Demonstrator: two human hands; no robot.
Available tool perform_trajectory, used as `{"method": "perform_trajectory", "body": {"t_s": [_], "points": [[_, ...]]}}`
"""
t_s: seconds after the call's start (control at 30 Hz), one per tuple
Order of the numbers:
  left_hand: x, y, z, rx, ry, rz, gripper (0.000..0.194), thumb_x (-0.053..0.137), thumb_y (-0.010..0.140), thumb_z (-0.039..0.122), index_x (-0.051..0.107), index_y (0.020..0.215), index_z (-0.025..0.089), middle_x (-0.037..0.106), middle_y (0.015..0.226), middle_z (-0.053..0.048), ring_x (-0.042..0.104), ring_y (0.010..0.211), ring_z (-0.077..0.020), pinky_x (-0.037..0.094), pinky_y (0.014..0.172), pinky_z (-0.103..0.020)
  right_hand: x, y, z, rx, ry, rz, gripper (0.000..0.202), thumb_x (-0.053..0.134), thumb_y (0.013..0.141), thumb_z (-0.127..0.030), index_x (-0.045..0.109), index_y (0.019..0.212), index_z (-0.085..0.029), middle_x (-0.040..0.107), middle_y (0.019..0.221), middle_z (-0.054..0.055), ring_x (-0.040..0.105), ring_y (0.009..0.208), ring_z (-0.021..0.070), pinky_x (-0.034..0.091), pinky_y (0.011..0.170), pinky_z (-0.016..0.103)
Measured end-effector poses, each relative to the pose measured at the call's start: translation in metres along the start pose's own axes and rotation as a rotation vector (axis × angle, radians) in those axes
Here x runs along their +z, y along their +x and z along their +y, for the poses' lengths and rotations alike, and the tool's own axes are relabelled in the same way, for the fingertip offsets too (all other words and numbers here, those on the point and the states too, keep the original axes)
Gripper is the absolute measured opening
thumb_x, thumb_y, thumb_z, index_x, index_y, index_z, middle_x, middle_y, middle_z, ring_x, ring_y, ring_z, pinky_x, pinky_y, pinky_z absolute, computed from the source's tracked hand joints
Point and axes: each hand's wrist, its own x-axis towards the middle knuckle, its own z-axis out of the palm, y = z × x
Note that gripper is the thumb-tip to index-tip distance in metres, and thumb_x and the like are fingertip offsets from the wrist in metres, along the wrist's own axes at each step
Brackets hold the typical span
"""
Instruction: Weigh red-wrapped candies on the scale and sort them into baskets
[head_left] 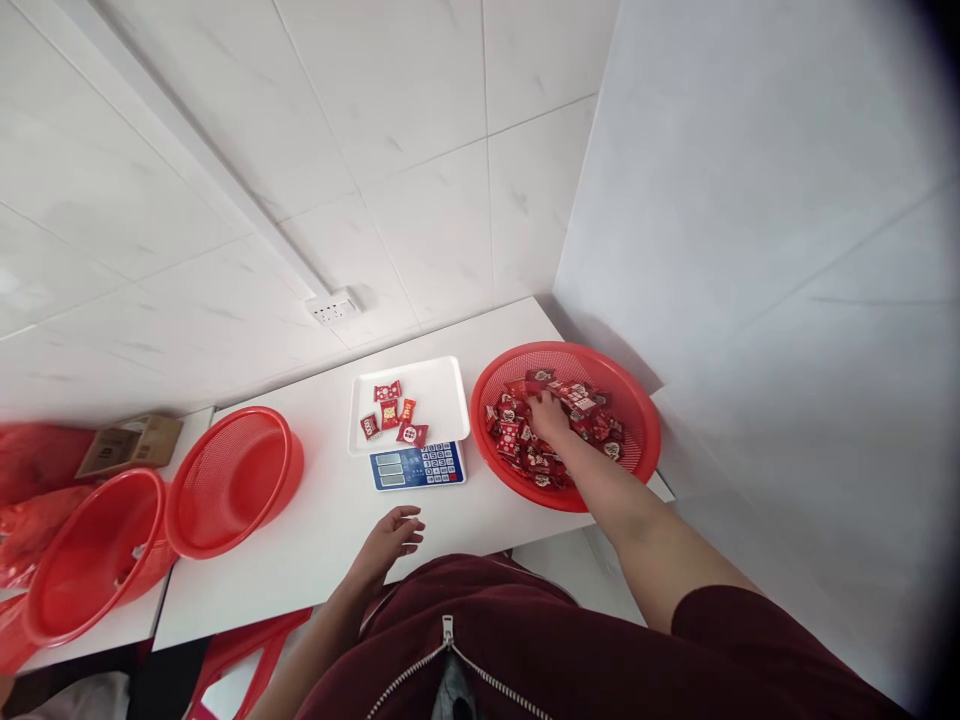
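My right hand (549,416) reaches into a large red basket (639,440) filled with small red wrapped candies (540,460). Its fingertips are down among the wrappers, so what they grip, if anything, is hidden. Over the front part of the white table, my left hand (393,540) hovers with its fingers apart and nothing in them. It is nearest to a digital scale (420,467) with a blue keypad. On the scale's white tray (442,390) lie several wrapped candies (388,413), mostly red, one orange.
A red basket (232,480) stands on the table (322,480) to the left. Beyond it is another red basket (97,560) with a small item inside. A cardboard box (131,446) and red bags (37,465) sit at far left. Tiled walls enclose the back and right.
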Motion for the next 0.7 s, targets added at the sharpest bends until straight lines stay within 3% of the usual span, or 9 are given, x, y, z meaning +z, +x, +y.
{"method": "perform_trajectory", "body": {"t_s": [0.2,0.3,0.5,0.6,0.7], "points": [[0.009,0.006,0.008,-0.008,0.024,-0.054,0.048,0.067,0.068,0.047,0.058,0.104,0.017,0.063,0.098,-0.009,0.060,0.083,-0.0165,0.045,0.076,-0.030,-0.016,-0.018,0.012,-0.003,0.181,-0.042,0.027,0.053,0.076,-0.011,0.064,0.100,-0.018,0.062,0.106,0.010,0.060,0.091,0.0219,0.046,0.080,0.030],[0.015,0.009,0.019,0.000,0.036,-0.080,0.045,0.068,0.068,0.045,0.059,0.102,0.017,0.064,0.097,-0.009,0.060,0.083,-0.0168,0.044,0.075,-0.030,-0.031,-0.034,0.027,0.015,0.335,-0.057,0.028,0.050,0.081,-0.017,0.060,0.108,-0.019,0.067,0.097,0.005,0.063,0.084,0.0172,0.049,0.074,0.026],[0.026,0.015,0.038,0.010,0.057,-0.157,0.044,0.069,0.069,0.042,0.058,0.103,0.017,0.063,0.098,-0.009,0.060,0.082,-0.0162,0.045,0.076,-0.030,-0.052,-0.068,0.038,0.085,1.061,-0.130,0.045,0.055,0.080,-0.017,0.050,0.125,-0.021,0.067,0.106,0.005,0.065,0.088,0.0168,0.053,0.073,0.027],[0.029,0.018,0.043,0.025,0.063,-0.182,0.042,0.067,0.070,0.041,0.058,0.104,0.017,0.063,0.098,-0.008,0.059,0.082,-0.0154,0.045,0.077,-0.029,-0.051,-0.075,0.034,0.118,1.016,-0.150,0.044,0.055,0.081,-0.018,0.052,0.125,-0.019,0.068,0.101,0.006,0.066,0.088,0.0182,0.054,0.073,0.029],[0.029,0.020,0.045,0.025,0.062,-0.186,0.042,0.067,0.070,0.041,0.058,0.103,0.018,0.063,0.098,-0.008,0.059,0.084,-0.0159,0.044,0.077,-0.030,-0.048,-0.072,0.034,0.053,0.749,-0.232,0.035,0.057,0.080,-0.019,0.061,0.115,-0.018,0.070,0.101,0.007,0.065,0.092,0.0204,0.052,0.078,0.030]]}}
